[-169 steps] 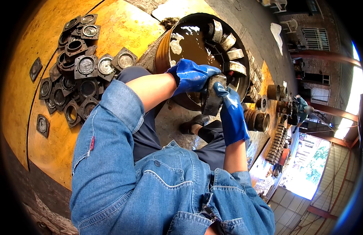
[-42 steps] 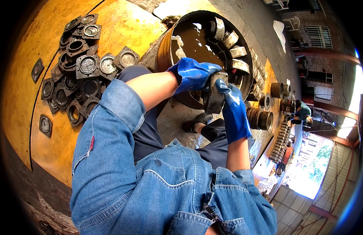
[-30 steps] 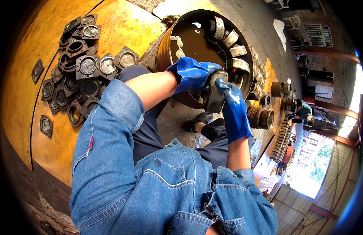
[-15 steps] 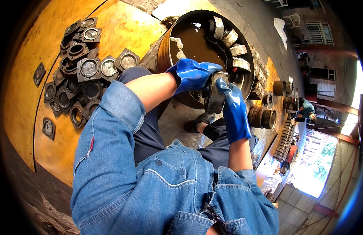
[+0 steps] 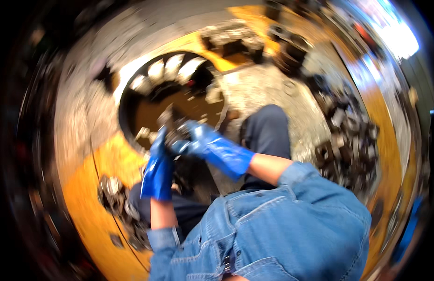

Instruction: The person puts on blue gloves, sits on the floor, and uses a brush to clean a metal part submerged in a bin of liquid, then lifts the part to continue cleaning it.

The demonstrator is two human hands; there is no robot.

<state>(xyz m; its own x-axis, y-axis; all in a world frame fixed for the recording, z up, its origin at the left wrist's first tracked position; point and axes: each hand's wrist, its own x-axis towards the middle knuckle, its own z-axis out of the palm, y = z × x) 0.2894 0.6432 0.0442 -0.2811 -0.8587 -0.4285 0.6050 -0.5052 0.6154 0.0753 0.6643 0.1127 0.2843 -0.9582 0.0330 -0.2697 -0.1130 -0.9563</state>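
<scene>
Both my hands wear long blue rubber gloves and meet over the near side of a round tub (image 5: 124,105) of brown liquid. Between them is a dark, wet-looking metal part (image 5: 169,117), blurred by motion. My left hand (image 5: 159,157) grips its left side. From the right, my right hand (image 5: 203,140) has its fingers closed around the lower end of the part. Inside the far rim of the tub stands a curved row of pale, blocky metal pieces (image 5: 172,68). Small light bits float on the liquid near my hands.
Square metal parts with round openings (image 5: 114,187) lie on the yellow floor plate at left. A heap of dark metal pieces (image 5: 343,154) lies at right. Stacked metal blocks (image 5: 231,35) and a dark cylinder (image 5: 290,56) stand beyond the tub.
My view has swung to the right, so the tub now appears further left and the heap at right has come into view. Both hands still hold the metal part, now tilted differently.
</scene>
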